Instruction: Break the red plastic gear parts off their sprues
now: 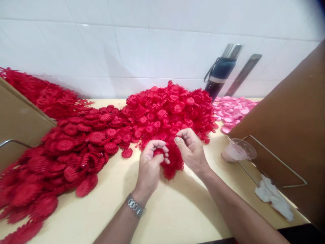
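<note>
Red flower piece (pixel 158 152): one, dark and partly hidden, inside the curl of the left hand, just in front of the ruffled heap (pixel 172 112).
Left hand (pixel 151 161): one, at the near edge of the ruffled heap, half closed, thumb pressed toward the bent fingers with the flower piece held there.
Right hand (pixel 190 149): one, also at that edge, thumb and forefinger tips nearly together, other fingers folded; cannot tell whether anything is pinched.
Red tuft (pixel 174 164): one, fringed, between the hands at the ruffled heap's near edge; cannot tell whether it lies or is held.
Watch (pixel 135 205): one, silver, on the left wrist, nearer than the ruffled heap.
Ruffled heap: one, beyond both hands, its flowers too many to count.
Loose disc (pixel 127 153): one, red, toothed, near the ruffled heap's left side.
Disc pile (pixel 76 145): one, touching the ruffled heap's left side, discs beyond counting.
Spiky pile (pixel 48 93): one, red, farther left of the ruffled heap.
Pink pile (pixel 235 110): one, right of the ruffled heap.
Bottle (pixel 220 73): one, dark blue, silver cap, behind the ruffled heap's right end; small marks, too small to read.
Cup (pixel 235 150): one, clear, right of the ruffled heap and nearer.
Brown panels (pixel 284 118): two, one either side of the ruffled heap.
White cloth (pixel 274 198): one, crumpled, beyond the cup from the ruffled heap.
</note>
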A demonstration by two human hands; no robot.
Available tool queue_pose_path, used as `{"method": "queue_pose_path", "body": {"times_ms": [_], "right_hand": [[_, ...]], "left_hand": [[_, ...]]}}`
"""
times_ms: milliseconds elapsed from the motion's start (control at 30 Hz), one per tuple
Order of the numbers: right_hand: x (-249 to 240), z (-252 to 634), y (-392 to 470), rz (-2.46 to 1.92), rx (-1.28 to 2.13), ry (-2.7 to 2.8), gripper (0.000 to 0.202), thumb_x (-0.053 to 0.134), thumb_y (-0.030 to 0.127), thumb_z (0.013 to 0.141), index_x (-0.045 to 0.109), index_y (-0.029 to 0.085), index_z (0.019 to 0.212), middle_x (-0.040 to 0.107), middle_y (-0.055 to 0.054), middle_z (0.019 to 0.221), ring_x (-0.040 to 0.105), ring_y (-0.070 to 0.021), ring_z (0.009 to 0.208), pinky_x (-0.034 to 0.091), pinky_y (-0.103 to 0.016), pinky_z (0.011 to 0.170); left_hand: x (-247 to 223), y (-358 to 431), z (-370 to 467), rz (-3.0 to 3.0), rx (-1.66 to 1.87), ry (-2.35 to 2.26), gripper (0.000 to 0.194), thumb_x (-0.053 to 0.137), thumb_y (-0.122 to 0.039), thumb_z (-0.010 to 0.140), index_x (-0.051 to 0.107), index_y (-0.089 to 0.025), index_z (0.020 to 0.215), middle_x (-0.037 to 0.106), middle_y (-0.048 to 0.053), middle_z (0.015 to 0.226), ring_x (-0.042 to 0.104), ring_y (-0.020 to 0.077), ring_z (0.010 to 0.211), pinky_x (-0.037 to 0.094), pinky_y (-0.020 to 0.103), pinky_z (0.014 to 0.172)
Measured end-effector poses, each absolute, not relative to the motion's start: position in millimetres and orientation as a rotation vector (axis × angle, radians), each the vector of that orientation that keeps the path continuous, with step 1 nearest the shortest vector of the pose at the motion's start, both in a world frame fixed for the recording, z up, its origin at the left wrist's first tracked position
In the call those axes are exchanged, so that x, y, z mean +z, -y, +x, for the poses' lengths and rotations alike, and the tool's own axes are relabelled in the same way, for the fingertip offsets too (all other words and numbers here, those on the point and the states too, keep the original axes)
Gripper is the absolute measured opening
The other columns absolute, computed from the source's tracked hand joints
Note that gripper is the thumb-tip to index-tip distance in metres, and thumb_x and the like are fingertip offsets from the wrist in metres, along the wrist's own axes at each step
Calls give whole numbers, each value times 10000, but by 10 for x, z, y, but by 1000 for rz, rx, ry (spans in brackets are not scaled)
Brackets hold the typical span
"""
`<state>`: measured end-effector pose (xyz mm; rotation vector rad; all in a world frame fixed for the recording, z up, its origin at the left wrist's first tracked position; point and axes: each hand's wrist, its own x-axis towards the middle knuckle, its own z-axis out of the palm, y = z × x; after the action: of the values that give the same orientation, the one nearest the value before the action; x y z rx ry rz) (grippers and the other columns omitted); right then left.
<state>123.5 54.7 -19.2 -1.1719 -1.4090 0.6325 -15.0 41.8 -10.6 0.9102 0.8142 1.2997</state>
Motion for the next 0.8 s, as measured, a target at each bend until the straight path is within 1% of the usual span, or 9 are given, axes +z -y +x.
{"method": "queue_pose_path", "body": {"times_ms": [100, 200, 300, 433, 500, 567, 667, 733, 800], "right_hand": [[-180, 1152, -494, -1087, 824, 1445, 66, 513, 250, 832, 497, 186, 842, 503, 17, 716, 449, -95, 610, 381, -220, 554], [-171, 1101, -457, -1036, 943, 1441, 84, 533, 251, 827, 507, 186, 874, 543, 7, 746, 503, -101, 638, 419, -223, 578], [-171, 1098, -449, -1002, 1042, 1441, 118, 569, 258, 812, 519, 187, 890, 566, 13, 740, 533, -103, 649, 442, -226, 603], [-185, 1129, -462, -963, 1209, 1430, 134, 613, 288, 786, 549, 179, 832, 597, 11, 717, 559, -113, 632, 459, -245, 607], [-193, 1143, -468, -915, 1259, 1383, 145, 604, 313, 794, 545, 180, 796, 598, 13, 670, 563, -121, 601, 464, -256, 591], [-196, 1154, -470, -911, 1239, 1352, 148, 597, 317, 798, 542, 180, 785, 591, 15, 651, 556, -122, 593, 459, -255, 586], [-186, 1170, -462, -1034, 1079, 1396, 166, 574, 323, 813, 540, 171, 756, 550, 18, 642, 501, -104, 579, 411, -224, 554], [-174, 1176, -451, -1113, 983, 1452, 208, 535, 349, 834, 523, 168, 732, 501, 25, 619, 444, -91, 549, 364, -207, 510], [-164, 1173, -440, -1164, 929, 1500, 267, 489, 377, 853, 473, 174, 681, 431, 37, 580, 383, -83, 516, 314, -201, 469]], "left_hand": [[-130, -432, -180, 940, 1245, -868, 166, 568, -147, 704, 561, -168, 869, 520, -30, 671, 484, 81, 562, 387, 184, 477], [-176, -445, -202, 1011, 1195, -922, 112, 615, -248, 720, 565, -166, 778, 497, -40, 606, 446, 75, 511, 341, 175, 428], [-221, -452, -213, 1052, 1252, -972, 132, 627, -260, 715, 543, -164, 680, 468, -50, 552, 413, 68, 475, 331, 176, 419], [-226, -452, -225, 1098, 1211, -987, 156, 661, -260, 686, 551, -156, 647, 479, -49, 542, 412, 60, 459, 327, 168, 408], [-208, -450, -231, 1101, 1146, -995, 181, 630, -300, 719, 560, -151, 644, 494, -37, 528, 421, 66, 438, 313, 173, 383], [-187, -449, -239, 1106, 1107, -997, 197, 584, -335, 760, 589, -149, 695, 504, -28, 521, 434, 75, 429, 310, 179, 373], [-166, -449, -250, 1094, 1127, -999, 178, 579, -322, 765, 619, -159, 826, 521, -29, 548, 452, 77, 443, 333, 180, 395], [-160, -447, -253, 1082, 1139, -1003, 189, 589, -308, 756, 623, -164, 873, 529, -28, 566, 462, 77, 452, 341, 180, 404], [-158, -442, -249, 1095, 1134, -995, 198, 593, -309, 754, 626, -161, 881, 523, -27, 567, 471, 82, 463, 349, 184, 413]]}}
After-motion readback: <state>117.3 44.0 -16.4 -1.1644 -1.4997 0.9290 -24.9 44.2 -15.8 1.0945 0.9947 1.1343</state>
